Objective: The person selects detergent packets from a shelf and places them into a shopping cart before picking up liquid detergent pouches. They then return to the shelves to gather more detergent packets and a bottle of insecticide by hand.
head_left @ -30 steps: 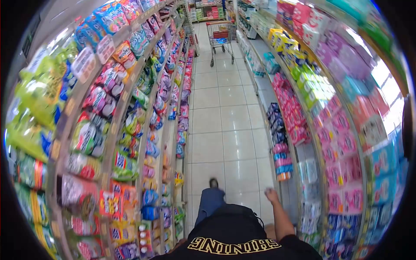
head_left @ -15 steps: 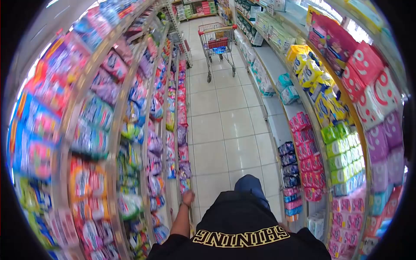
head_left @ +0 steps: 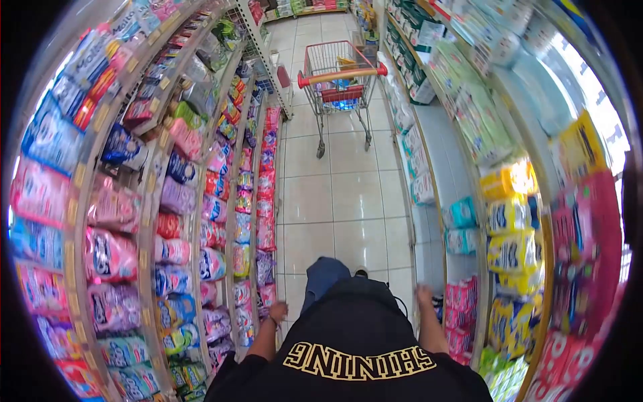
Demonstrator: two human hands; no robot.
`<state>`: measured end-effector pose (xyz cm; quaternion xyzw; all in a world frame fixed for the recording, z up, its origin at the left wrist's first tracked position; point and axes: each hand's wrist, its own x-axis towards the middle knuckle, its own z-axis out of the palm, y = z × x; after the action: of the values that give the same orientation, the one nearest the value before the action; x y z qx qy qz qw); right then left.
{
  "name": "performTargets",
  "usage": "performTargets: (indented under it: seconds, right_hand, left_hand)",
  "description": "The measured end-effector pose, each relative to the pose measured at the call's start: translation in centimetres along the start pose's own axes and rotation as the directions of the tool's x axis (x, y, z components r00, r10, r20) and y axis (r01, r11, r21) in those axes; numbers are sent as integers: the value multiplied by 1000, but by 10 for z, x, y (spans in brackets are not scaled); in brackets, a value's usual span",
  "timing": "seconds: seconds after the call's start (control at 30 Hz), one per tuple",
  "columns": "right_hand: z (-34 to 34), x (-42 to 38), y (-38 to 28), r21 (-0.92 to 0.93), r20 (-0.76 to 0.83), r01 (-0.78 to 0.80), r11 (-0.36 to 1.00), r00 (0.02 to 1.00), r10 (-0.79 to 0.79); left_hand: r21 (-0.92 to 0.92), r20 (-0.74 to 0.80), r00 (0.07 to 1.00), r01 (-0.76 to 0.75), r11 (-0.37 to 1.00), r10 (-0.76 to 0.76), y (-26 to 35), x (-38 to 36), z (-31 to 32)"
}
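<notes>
My left hand [head_left: 278,312] hangs low beside my body, near the packets on the bottom of the left shelves; its fingers look small and loosely curled, with nothing visible in them. On the other side, my right hand [head_left: 424,295] is beside the lower right shelf, close to pink packs [head_left: 461,308], blurred, its fingers hard to make out. Neither hand touches the shopping cart [head_left: 342,77], which stands ahead in the aisle with its orange and red handle facing me and a few items inside.
Shelves of colourful pouches [head_left: 110,254] line the left. Yellow packs [head_left: 512,251], teal packs [head_left: 460,226] and green packs [head_left: 469,100] fill shelves on the right. A white perforated rack [head_left: 268,74] stands ahead left. Tiled floor [head_left: 331,194] runs between.
The cart appears nearer and larger, and the shelves have slid back past me. My right hand has come into view, and my leading leg shows further left.
</notes>
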<state>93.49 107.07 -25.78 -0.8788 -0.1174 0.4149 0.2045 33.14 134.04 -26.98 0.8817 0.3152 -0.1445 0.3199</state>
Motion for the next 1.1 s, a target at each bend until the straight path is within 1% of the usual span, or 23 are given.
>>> performTargets:
  seconds: [0.03, 0.07, 0.1, 0.13, 0.23, 0.3, 0.37, 0.43, 0.47, 0.53, 0.57, 0.6, 0.67, 0.7, 0.73, 0.77, 0.83, 0.87, 0.9, 0.93, 1.0, 1.07, 1.1]
  right_hand:
    - [12, 105, -30, 204, -254, 298, 932, 936, -244]
    - [-40, 97, -170, 230, -234, 341, 911, 928, -289]
    - [-52, 163, -232, 285, -281, 523, 803, 847, -452]
    - [-96, 150, -340, 197, -231, 561, 804, 823, -518]
    - [-152, 140, -571, 635, -233, 600, 487, 750, -619]
    - [-177, 140, -673, 684, -250, 645, 340, 645, -722]
    - [-196, 152, -746, 679, -209, 658, 325, 597, -774]
    - [-215, 173, -813, 671, -156, 680, 296, 520, -840]
    - [-226, 188, -843, 669, -149, 677, 307, 527, -837]
    - [-244, 223, -903, 554, -62, 723, 412, 530, -846]
    - [-253, 240, -933, 510, -38, 748, 425, 513, -858]
    - [-256, 268, -958, 508, -24, 736, 447, 531, -847]
    - [-255, 340, -1008, 395, 75, 774, 495, 510, -857]
    - [-248, 383, -1030, 392, 90, 769, 504, 514, -853]
    - [-236, 429, -1050, 220, 190, 812, 541, 508, -840]
    - [-223, 475, -1066, 43, 290, 838, 544, 510, -810]
    - [-181, 552, -1095, -63, 399, 802, 594, 566, -722]
    - [-155, 587, -1106, 64, 467, 628, 775, 668, -580]
    - [-128, 613, -1113, 161, 470, 373, 914, 785, -404]
    - [-98, 658, -1113, 135, 547, 255, 958, 787, -286]
    - [-25, 747, -1088, 188, 571, -97, 977, 820, -28]
    - [14, 769, -1076, 241, 401, -177, 954, 914, 68]
    - [43, 806, -1058, 352, 356, -357, 865, 906, 229]
  left_hand:
    - [292, 162, 969, -227, 929, 186, 10, -2, -8]
    - [255, 377, 917, 31, 967, -129, 26, 5, -2]
    - [275, 570, 722, 283, 919, -393, 39, 19, -1]
    - [206, 591, 657, 438, 875, -468, 41, 25, -1]
    - [-36, 558, 557, 756, 653, -614, 40, 62, -37]
    - [-229, 528, 499, 863, 450, -687, 27, 103, -75]
    - [-550, 480, 442, 825, 133, -758, 5, 158, -120]
    - [-857, 432, 372, 453, -245, -822, -20, 239, -176]
    - [-919, 377, 362, 257, -297, -853, -34, 291, -211]
    - [-960, 279, 405, 105, -259, -871, -58, 384, -289]
    - [-997, 65, 412, 73, -38, -909, -53, 427, -342]
    - [-986, -124, 486, 40, 163, -865, -55, 460, -386]
    - [-946, -315, 411, -67, 316, -855, -16, 518, -498]
    - [-919, -393, 330, -104, 381, -858, 9, 544, -551]
    - [-885, -466, 240, -131, 447, -852, 30, 565, -588]
    - [-892, -452, 231, -119, 436, -862, 40, 581, -605]
    - [-827, -561, 127, -45, 561, -818, 53, 606, -630]
    - [-836, -546, 123, -14, 548, -829, 62, 617, -635]
    - [-854, -519, 26, -32, 519, -854, 71, 626, -636]
    - [-869, -488, -71, -58, 492, -870, 80, 635, -636]
    - [-945, -322, -119, -13, 325, -939, 98, 642, -627]
    - [-982, -189, -164, 24, 188, -968, 113, 633, -592]
    - [-986, -160, -167, 76, 149, -973, 123, 618, -566]
